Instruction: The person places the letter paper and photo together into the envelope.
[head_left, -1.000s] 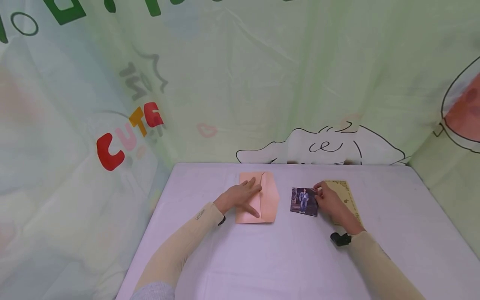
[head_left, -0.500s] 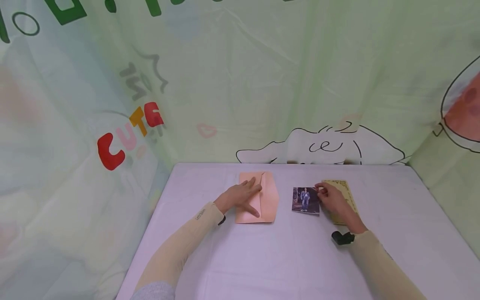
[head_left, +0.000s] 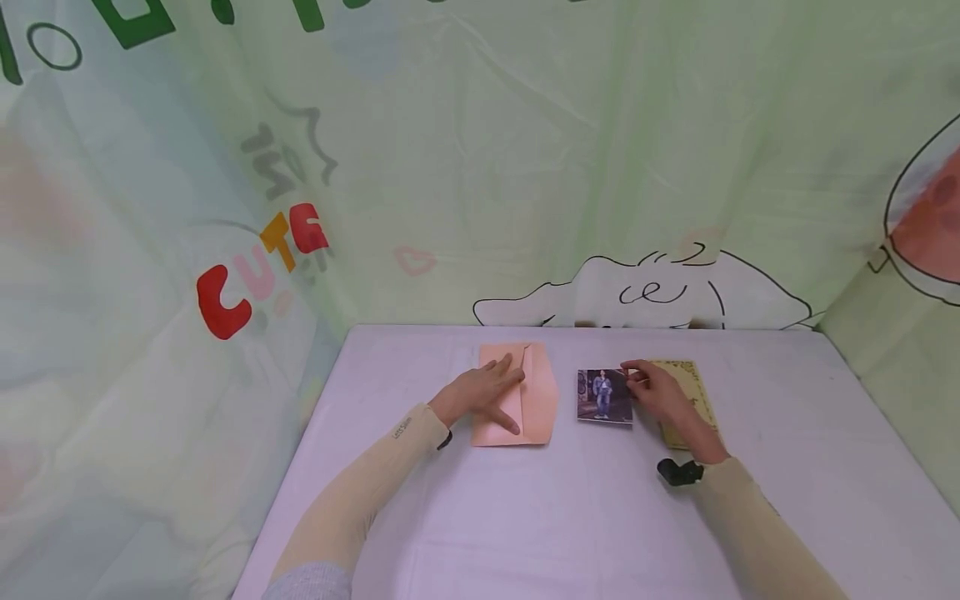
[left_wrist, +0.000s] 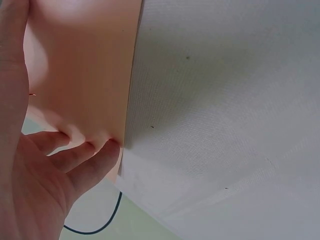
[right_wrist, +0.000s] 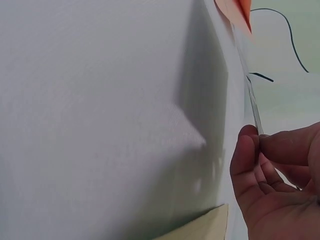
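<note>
A pink envelope (head_left: 538, 400) lies on the table with its pointed flap turned out to the right. My left hand (head_left: 483, 392) rests on it with fingers spread; in the left wrist view the fingertips press near the envelope's edge (left_wrist: 90, 65). With thumb and fingertips, my right hand (head_left: 667, 404) pinches the upper right edge of a small photo (head_left: 603, 397) of a standing person. The right wrist view shows that photo nearly edge-on as a thin strip (right_wrist: 254, 105), raised above the table. It is apart from the envelope.
Under and beside my right forearm lies a yellow card (head_left: 693, 387) with a dark ornamental border, partly covered by the hand. A pale cloth covers the table (head_left: 540, 517). Printed curtains (head_left: 525, 167) hang behind its far edge and at both sides.
My right hand and the photo shift slightly right, then back left and a little farther from me, toward the envelope. The left hand and envelope stay in place.
</note>
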